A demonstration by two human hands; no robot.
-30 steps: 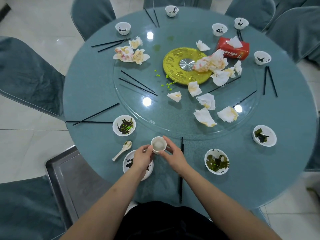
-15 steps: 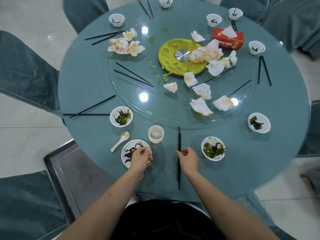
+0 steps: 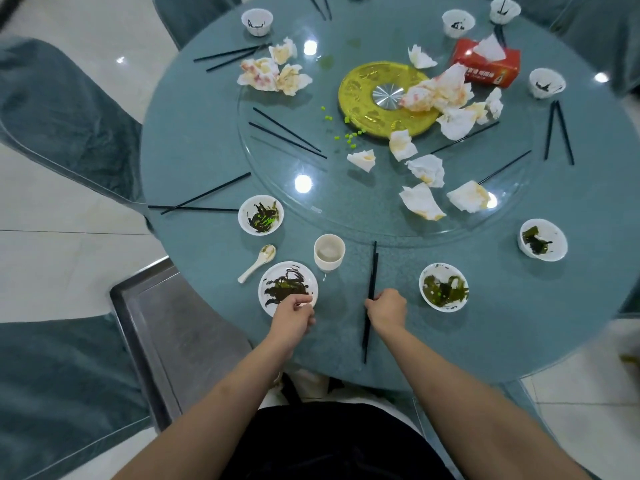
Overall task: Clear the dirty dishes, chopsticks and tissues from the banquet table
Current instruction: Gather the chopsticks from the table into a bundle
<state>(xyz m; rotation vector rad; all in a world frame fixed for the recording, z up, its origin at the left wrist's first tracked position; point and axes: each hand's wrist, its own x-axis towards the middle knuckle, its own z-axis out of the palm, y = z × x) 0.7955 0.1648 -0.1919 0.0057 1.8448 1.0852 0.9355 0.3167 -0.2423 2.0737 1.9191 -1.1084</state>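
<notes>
L hand [image 3: 294,315] pinches near rim of dirty plate [image 3: 277,275] at table's [image 3: 194,140] near edge. R hand [image 3: 386,310] grips chopsticks [image 3: 372,271] beside it; cup [image 3: 329,252] stands between.

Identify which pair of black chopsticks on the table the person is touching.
The chopsticks lying straight toward the person, between the cup and a seaweed bowl; the right hand grips them. Every other pair lies untouched.

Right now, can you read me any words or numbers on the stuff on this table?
Red tissue box: it has a line of white characters along its side, but they are too small and blurred to read.
Gold disc in the middle of the glass turntable: raised patterns, nothing readable.
Bowls, cup, spoon and chopsticks: no words or numbers on them.
</notes>
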